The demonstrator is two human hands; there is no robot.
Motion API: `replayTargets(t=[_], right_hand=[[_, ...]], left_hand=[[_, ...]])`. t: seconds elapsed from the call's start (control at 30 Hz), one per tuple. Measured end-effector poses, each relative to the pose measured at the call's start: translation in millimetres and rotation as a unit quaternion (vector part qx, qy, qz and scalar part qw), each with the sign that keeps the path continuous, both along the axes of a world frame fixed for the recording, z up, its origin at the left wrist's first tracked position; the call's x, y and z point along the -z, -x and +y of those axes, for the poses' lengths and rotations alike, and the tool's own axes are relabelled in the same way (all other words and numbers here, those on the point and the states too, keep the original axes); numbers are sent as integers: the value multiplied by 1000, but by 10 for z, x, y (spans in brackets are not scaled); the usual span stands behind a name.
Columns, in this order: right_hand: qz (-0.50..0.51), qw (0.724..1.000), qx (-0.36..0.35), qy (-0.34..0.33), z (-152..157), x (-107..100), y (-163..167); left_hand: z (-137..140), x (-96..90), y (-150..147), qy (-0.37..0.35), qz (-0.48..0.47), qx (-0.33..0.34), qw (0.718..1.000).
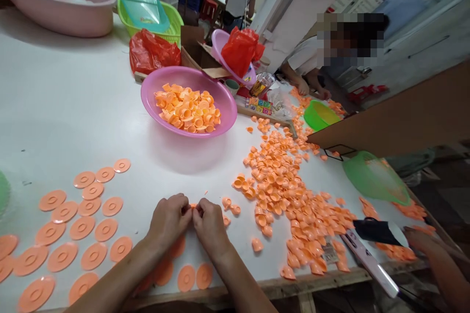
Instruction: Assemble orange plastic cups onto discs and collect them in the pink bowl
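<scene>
My left hand (pixel 168 216) and my right hand (pixel 210 224) meet low over the white table. Their fingertips pinch a small orange plastic piece (pixel 193 205), mostly hidden by the fingers. Round orange toy saucers (pixel 81 228) lie spread to the left, and a pair of saucers (pixel 186 278) shows between my forearms. Several loose toy cups (pixel 230 205) sit just right of my right hand. Beyond them spreads a large heap of orange toy cups (pixel 279 176).
A pink basin (pixel 152 107) holding more cups stands ahead. Behind it are a red plastic bag (pixel 152 51), a green basket (pixel 176 22) and a large pink tub (pixel 84 19). A cardboard panel (pixel 404 107) rises at right. Co-workers' hands (pixel 303 87) show at the far side and right edge.
</scene>
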State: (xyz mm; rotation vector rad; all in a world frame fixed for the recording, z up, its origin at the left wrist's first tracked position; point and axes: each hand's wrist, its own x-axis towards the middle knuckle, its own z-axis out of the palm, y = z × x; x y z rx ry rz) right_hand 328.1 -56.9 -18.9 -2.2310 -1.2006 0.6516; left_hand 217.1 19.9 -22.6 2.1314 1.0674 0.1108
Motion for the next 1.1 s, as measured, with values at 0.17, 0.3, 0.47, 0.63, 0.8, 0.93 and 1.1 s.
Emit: replayTargets(t=[0.17, 0.3, 0.47, 0.63, 0.8, 0.93, 1.1], right_hand=[[59, 997, -24, -39, -118, -140, -402], [-128, 990, 38, -43, -267, -166, -726], [-77, 996, 28, -33, -397, -167, -796], [211, 970, 78, -96, -540, -266, -596], [346, 921, 136, -113, -587, -254, -235], [315, 931, 138, -126, -535, -203, -74], [191, 967, 112, -121, -471, -105, -69]], left_hand=[[97, -155, -25, 48, -18, -26, 998], [551, -589, -267, -41, -182, -118, 975], [1019, -963, -512, -159, -266, -165, 936], [476, -479, 56, -56, -163, 145, 974], [-113, 1, 534, -61, -45, 222, 972], [-112, 99, 367, -95, -65, 194, 974], [-23, 123, 155, -91, -82, 155, 980]])
